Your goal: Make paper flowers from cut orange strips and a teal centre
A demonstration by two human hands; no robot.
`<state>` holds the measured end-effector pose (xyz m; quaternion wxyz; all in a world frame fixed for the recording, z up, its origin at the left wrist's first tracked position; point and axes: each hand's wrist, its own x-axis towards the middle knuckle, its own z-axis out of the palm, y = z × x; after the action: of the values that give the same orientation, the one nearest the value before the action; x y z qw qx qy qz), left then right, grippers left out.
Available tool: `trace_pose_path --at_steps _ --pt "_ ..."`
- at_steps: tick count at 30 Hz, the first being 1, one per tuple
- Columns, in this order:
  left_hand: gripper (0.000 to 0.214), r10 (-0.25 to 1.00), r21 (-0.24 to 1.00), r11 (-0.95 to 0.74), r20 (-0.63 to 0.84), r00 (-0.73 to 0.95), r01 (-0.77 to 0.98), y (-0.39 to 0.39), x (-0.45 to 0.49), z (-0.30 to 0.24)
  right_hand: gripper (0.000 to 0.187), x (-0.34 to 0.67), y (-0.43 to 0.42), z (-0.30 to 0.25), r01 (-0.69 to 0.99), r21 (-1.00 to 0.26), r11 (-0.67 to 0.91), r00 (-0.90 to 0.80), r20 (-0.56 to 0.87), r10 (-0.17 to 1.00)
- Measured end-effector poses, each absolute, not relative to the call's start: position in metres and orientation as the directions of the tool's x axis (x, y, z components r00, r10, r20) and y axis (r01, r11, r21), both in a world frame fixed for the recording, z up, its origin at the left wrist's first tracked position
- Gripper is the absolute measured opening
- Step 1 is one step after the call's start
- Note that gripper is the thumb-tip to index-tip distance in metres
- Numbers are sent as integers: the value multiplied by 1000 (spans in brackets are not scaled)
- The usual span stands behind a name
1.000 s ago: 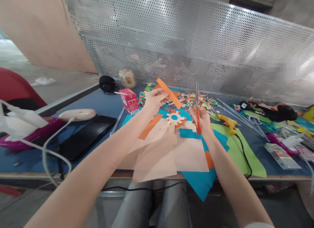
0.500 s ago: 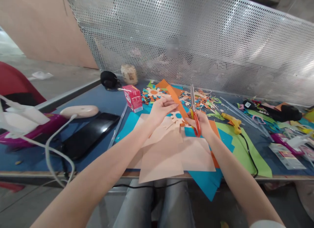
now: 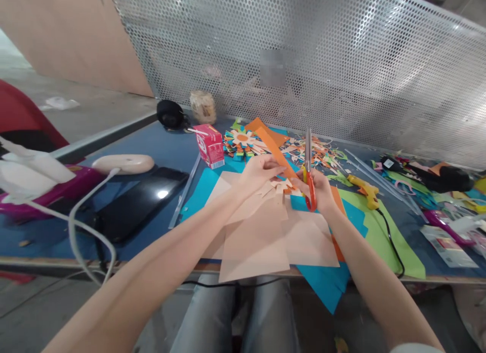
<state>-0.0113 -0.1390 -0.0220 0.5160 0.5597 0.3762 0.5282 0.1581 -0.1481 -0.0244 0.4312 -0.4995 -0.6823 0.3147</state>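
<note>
My left hand (image 3: 260, 171) pinches the near end of a long orange paper strip (image 3: 271, 145), which slants away over the table. My right hand (image 3: 321, 189) grips red-handled scissors (image 3: 309, 165) with the blades closed and pointing up. Both hands meet above a small cut paper flower (image 3: 283, 185). Beneath them lie peach paper sheets (image 3: 261, 236) on top of blue paper (image 3: 322, 282).
A red drink carton (image 3: 209, 145), a finished paper flower (image 3: 243, 141) and heaped scraps (image 3: 319, 153) lie behind. A yellow glue gun (image 3: 362, 188) rests on green paper (image 3: 383, 236) at right. A black phone (image 3: 140, 201) and white cable (image 3: 81, 221) lie left. A perforated metal screen (image 3: 304, 54) backs the blue table (image 3: 167, 150).
My left hand lowered the orange strip from mid-air down toward the table. My right hand with the scissors came closer to the left hand over the small paper flower.
</note>
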Motion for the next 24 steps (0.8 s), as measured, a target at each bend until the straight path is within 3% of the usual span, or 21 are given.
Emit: trace_pose_path --at_steps 5,11,24 --pt "14 970 962 -243 236 -65 -128 -132 -24 -15 33 166 -145 -25 568 -740 360 -168 325 931" --pt "14 916 924 -351 307 -258 -149 -124 -37 -10 40 171 -142 -27 682 -662 310 -209 230 950" --pt "17 891 901 -422 391 -232 -102 -122 -45 -7 40 167 -145 -24 772 -561 298 -227 195 954"
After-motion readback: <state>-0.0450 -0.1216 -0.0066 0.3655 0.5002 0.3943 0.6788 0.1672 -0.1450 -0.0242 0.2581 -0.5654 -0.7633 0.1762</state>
